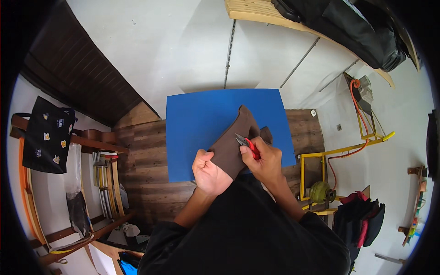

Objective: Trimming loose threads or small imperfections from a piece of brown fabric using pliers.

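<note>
In the head view, here you are at the centre of the frame, with the brown cloth spread over the blue table, and both hands are busy! Your left hand, just left of centre, pinches the cloth's left edge, thumb on top, the other fingers mostly out of sight. Your right hand, right of centre, is wrapped around the red-handled snips, their metal tips angled to the upper left, over the cloth. Whether those tips touch the fabric or sit just above it, you can't tell from here. Now the risks: the far end, toward the top of the table, has no hand on it, so a tug from your left could make the fabric slide or bunch under the tips and send a bite astray. A fold could slip between the blades and get nicked as well. And mind that left thumb: it sits near the tips' side, so a slip of the snips leftward could bring metal toward skin.
</note>
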`<state>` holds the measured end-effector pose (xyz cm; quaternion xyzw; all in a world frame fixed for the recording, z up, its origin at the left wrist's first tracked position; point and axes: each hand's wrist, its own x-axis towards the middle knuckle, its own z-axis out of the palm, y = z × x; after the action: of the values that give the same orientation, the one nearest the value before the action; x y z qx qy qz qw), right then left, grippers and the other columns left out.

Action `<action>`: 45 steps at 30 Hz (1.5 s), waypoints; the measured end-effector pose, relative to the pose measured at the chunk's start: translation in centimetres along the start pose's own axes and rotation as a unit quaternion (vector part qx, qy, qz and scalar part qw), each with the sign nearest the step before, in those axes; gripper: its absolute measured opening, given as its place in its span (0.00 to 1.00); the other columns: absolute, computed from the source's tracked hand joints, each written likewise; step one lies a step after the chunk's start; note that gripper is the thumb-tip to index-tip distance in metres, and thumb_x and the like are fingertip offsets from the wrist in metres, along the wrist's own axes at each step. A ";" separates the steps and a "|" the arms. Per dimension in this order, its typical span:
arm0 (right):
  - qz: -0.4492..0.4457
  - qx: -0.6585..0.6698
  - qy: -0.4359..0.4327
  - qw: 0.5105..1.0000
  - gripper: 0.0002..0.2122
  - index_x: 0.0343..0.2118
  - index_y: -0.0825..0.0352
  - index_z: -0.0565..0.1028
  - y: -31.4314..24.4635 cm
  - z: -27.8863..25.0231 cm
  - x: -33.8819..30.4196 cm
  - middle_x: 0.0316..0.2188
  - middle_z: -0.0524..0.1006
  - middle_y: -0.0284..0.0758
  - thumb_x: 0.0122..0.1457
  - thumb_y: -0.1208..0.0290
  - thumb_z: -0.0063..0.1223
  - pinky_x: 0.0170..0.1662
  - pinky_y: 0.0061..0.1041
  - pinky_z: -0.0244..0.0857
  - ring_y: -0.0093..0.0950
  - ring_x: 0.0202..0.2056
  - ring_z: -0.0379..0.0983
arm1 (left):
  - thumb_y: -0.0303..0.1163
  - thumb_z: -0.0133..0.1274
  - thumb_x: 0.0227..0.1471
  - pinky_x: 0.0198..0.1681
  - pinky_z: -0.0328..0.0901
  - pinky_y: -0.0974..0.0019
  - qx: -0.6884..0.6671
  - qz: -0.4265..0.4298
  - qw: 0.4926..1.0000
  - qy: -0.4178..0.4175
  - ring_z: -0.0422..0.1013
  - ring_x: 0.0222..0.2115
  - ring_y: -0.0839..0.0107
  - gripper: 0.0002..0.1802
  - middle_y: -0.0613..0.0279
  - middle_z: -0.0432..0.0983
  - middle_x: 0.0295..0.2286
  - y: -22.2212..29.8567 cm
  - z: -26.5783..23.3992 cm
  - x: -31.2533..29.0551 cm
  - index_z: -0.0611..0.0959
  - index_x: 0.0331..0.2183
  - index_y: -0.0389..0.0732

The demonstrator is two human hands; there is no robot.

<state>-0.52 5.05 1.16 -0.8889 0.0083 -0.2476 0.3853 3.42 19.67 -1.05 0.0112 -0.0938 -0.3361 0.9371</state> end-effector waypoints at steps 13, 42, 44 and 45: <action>-0.014 0.011 0.010 1.000 0.14 0.22 0.68 0.68 0.4 -0.3 -0.6 0.14 0.70 0.39 0.52 0.67 0.61 0.18 0.29 0.61 0.35 0.15 0.70 | 0.38 0.37 0.51 0.62 0.47 0.56 0.015 0.009 1.000 0.000 0.57 0.58 0.58 0.32 0.51 0.61 0.57 -0.8 0.2 0.1 0.65 0.56 0.30; -0.009 -0.006 0.053 0.999 0.11 0.24 0.68 0.69 1.4 0.4 0.5 0.14 0.72 0.40 0.54 0.68 0.59 0.17 0.29 0.62 0.36 0.15 0.71 | 0.40 0.39 0.51 0.64 0.43 0.53 -0.015 -0.018 1.000 -0.018 0.54 0.60 0.56 0.35 0.49 0.58 0.59 0.4 -1.1 1.1 0.63 0.57 0.30; -0.006 -0.002 0.053 0.999 0.10 0.25 0.68 0.70 1.6 0.5 0.6 0.13 0.70 0.39 0.55 0.68 0.58 0.18 0.28 0.60 0.32 0.14 0.68 | 0.40 0.38 0.51 0.64 0.43 0.53 -0.014 -0.021 1.000 -0.012 0.54 0.59 0.55 0.35 0.49 0.58 0.59 0.6 -0.9 1.2 0.63 0.57 0.29; -0.005 0.001 0.052 0.999 0.09 0.25 0.68 0.71 1.7 0.6 0.7 0.13 0.68 0.37 0.55 0.69 0.58 0.19 0.26 0.59 0.29 0.13 0.66 | 0.40 0.38 0.51 0.64 0.43 0.53 -0.014 -0.021 1.000 -0.012 0.54 0.59 0.55 0.35 0.49 0.58 0.59 0.6 -1.0 1.2 0.63 0.57 0.29</action>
<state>0.66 4.13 -0.06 -0.8743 0.0242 -0.2955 0.3844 4.92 19.36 -1.78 -0.0036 -0.1000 -0.3574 0.9286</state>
